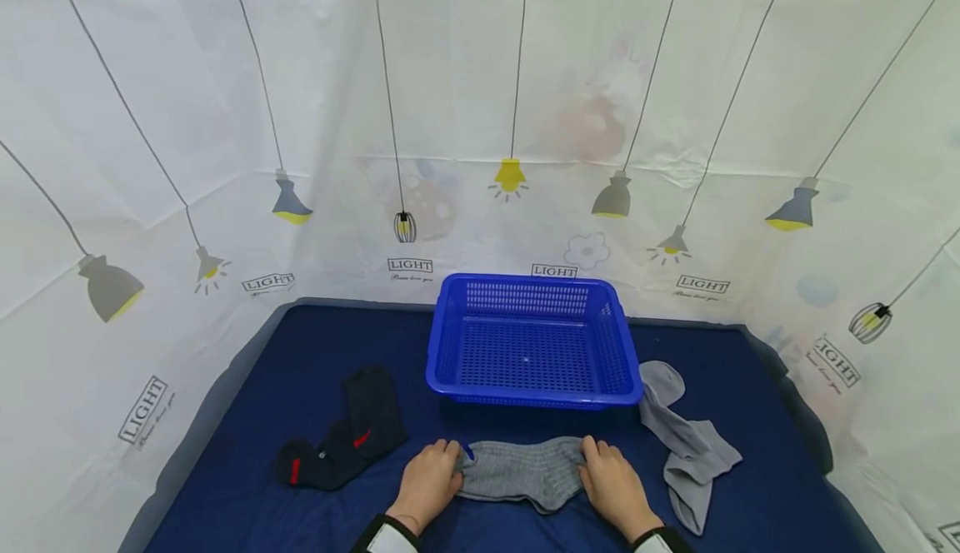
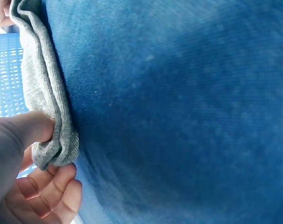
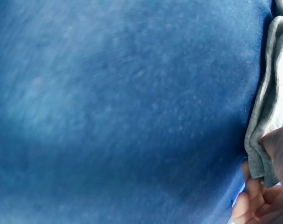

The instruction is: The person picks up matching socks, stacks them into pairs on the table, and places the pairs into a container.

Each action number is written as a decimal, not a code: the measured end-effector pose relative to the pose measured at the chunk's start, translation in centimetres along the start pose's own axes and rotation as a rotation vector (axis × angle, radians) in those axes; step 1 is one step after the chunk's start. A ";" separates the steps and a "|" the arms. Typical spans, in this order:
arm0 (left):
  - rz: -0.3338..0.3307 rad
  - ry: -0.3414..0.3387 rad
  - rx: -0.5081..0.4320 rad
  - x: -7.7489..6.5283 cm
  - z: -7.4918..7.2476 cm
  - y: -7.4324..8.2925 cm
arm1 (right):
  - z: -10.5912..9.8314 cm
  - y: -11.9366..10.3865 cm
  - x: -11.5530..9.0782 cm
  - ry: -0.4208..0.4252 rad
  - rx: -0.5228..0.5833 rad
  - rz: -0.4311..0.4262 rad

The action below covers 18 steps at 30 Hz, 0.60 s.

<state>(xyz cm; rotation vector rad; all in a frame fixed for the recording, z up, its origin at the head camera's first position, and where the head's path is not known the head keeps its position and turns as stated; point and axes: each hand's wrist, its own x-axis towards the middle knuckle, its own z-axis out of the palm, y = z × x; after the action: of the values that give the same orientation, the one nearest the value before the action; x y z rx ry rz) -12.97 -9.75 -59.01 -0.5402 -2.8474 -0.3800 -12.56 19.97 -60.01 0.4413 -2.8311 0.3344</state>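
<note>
A ribbed grey pair of socks (image 1: 521, 471), laid one over the other, stretches sideways between both hands low over the dark blue cloth. My left hand (image 1: 429, 478) pinches its left end, beside a small blue mark. At the right end, my right hand (image 1: 617, 486) holds the socks between thumb and fingers. The left wrist view shows the layered grey socks (image 2: 43, 79) under the thumb, with the other fingers curled below. In the right wrist view, two stacked edges of the grey socks (image 3: 267, 102) show; part of the right hand is cut off by the frame.
Beyond the hands stands a blue plastic basket (image 1: 525, 395) with perforated walls. Black socks (image 1: 375, 415) with red marks lie to the left. Light grey socks (image 1: 693, 445) lie crumpled on the right, close to the basket. A white printed curtain (image 1: 465, 103) surrounds the blue-covered surface (image 1: 247, 470).
</note>
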 end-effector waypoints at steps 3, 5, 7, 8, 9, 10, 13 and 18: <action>0.009 0.036 -0.002 0.0 -0.2 0.0 | -0.3 0.1 -0.1 0.045 0.008 -0.018; 0.018 0.071 -0.002 0.0 -0.4 0.0 | -0.5 0.2 -0.1 0.071 0.012 -0.025; 0.028 0.112 -0.003 0.1 -0.7 0.0 | -0.7 0.1 0.0 0.100 0.019 -0.026; 0.033 0.130 -0.005 0.1 -0.8 0.1 | -0.8 0.2 0.1 0.119 0.022 -0.028; 0.036 0.147 -0.009 0.1 -0.9 0.1 | -1.0 0.2 0.1 0.136 0.025 -0.025; 0.041 0.162 -0.013 0.1 -1.0 0.1 | -1.1 0.2 0.1 0.153 0.030 -0.021; 0.054 0.212 -0.025 0.1 -1.3 0.2 | -1.5 0.2 0.1 0.204 0.039 -0.016; 0.065 0.272 -0.042 0.4 -2.0 0.5 | -2.1 0.5 0.3 0.305 0.050 -0.037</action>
<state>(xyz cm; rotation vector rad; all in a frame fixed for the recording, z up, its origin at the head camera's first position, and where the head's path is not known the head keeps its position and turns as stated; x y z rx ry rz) -12.86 -9.77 -56.96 -0.5417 -2.5599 -0.4648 -12.55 20.92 -58.07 0.4134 -2.5196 0.4266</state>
